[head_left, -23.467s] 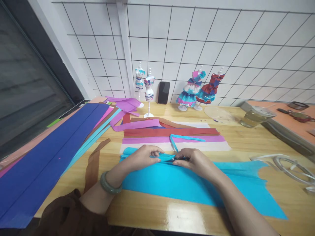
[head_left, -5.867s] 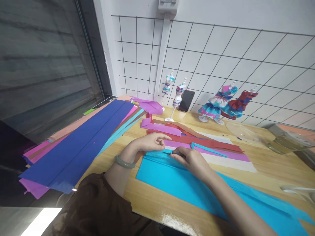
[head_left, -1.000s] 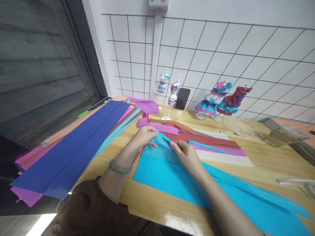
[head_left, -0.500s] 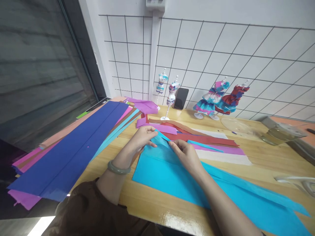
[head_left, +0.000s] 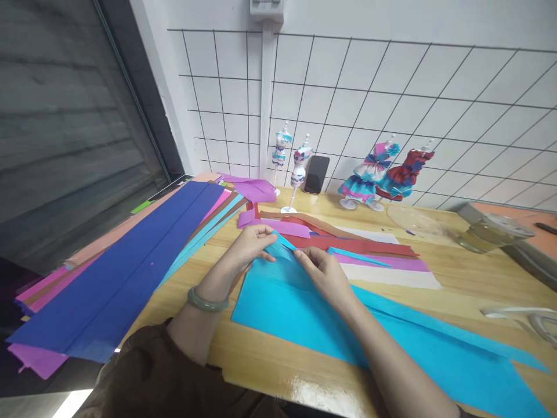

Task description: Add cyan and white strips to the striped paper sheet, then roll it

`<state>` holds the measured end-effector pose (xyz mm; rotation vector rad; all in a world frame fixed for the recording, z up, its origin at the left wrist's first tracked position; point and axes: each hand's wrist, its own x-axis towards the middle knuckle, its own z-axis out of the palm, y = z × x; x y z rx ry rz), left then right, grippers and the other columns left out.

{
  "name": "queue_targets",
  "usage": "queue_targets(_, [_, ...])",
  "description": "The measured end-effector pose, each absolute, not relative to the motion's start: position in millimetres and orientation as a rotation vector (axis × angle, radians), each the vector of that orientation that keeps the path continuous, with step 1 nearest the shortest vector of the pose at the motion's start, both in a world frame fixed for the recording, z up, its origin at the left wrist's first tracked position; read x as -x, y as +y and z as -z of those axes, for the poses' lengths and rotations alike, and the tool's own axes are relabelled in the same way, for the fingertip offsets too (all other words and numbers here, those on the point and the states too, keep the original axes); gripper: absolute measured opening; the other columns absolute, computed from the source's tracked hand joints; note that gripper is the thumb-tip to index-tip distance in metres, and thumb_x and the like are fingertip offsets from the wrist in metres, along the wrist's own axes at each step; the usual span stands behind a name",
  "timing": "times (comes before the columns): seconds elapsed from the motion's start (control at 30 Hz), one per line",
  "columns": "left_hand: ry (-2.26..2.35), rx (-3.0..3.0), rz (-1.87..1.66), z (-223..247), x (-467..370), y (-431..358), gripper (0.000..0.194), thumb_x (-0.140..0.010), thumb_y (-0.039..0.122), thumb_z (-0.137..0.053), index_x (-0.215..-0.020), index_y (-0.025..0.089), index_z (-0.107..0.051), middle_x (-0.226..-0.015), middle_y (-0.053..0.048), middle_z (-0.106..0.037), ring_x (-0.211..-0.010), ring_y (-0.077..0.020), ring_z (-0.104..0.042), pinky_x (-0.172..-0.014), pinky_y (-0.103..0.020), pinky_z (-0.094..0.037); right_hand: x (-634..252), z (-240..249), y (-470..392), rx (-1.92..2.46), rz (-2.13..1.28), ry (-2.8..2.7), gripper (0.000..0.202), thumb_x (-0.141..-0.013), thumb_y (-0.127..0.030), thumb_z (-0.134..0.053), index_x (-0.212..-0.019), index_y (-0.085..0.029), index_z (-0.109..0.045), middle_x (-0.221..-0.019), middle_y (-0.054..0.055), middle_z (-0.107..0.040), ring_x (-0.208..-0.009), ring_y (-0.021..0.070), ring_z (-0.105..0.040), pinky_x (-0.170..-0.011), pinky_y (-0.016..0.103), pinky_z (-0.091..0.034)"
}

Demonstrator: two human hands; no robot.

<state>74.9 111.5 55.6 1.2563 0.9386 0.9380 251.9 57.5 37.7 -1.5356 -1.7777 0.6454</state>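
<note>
A long sheet of bright blue crepe paper (head_left: 278, 302) lies across the table in front of me, running off toward the lower right. Its upper left edge is lifted and folded over into a narrow strip. Between thumb and fingers, my left hand (head_left: 250, 247) pinches the far end of that folded edge. My right hand (head_left: 324, 273) grips the same edge a short way to the right, its thumb and index finger pressed together on the paper. Part of the sheet is hidden under my right forearm. A thin blue paper strip (head_left: 361, 257) lies just beyond my right hand.
Dark blue paper (head_left: 117, 267) tops a stack of coloured sheets at left. Red (head_left: 365, 245), purple and white strips lie beyond my hands. Dress-form stands (head_left: 298, 171), a phone (head_left: 317, 174) and paper dresses (head_left: 368, 174) line the wall. Scissors (head_left: 539, 322) and a container (head_left: 483, 237) are at right.
The whole view has shifted slightly, so things appear a little further left. Both hands keep their pinch on the blue paper's edge, with hardly any movement.
</note>
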Motion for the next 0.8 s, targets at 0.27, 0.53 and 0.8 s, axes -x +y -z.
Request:
queue_targets(0.27, [0.903, -1.203, -0.915, -56.1, -78.5, 109.7, 0.017, -0.071, 0.027, -0.062, -0.068, 0.012, -0.054, -0.06, 0.003, -0.043, -0.053, -0.0064, -0.048, -0.046, -0.023, -0.054, -249.1, -39.7, 58.3, 1.527, -0.67, -1.775, 0.041, -0.084, -0.052, -0.039, -0.073, -0.017, -0.057, -0.057, -0.002, -0.047, -0.052, 0.0103, -0.04, -0.048, 0.021, -0.028])
queue_targets(0.53, [0.892, -1.176, -0.883, -57.7, -78.4, 108.4, 0.016, -0.073, 0.028, -0.061, -0.07, 0.014, -0.054, -0.059, 0.004, -0.046, -0.051, -0.0064, -0.051, -0.049, -0.023, -0.054, -249.4, -39.5, 57.5, 1.513, -0.683, -1.752, 0.039, -0.084, -0.05, -0.041, -0.075, -0.017, -0.059, -0.057, -0.002, -0.051, -0.052, 0.0105, -0.042, -0.048, 0.021, -0.029])
queue_targets(0.8, [0.998, -1.162, -0.82, -65.9, -79.5, 103.8, 0.012, -0.081, 0.023, -0.052, -0.072, 0.015, -0.052, -0.054, 0.005, -0.047, -0.046, -0.007, -0.057, -0.04, -0.014, -0.046, -249.3, -38.8, 56.0, 1.511, -0.686, -1.738, 0.038, -0.084, -0.049, -0.041, -0.073, -0.017, -0.058, -0.058, -0.002, -0.051, -0.053, 0.0103, -0.042, -0.048, 0.021, -0.029])
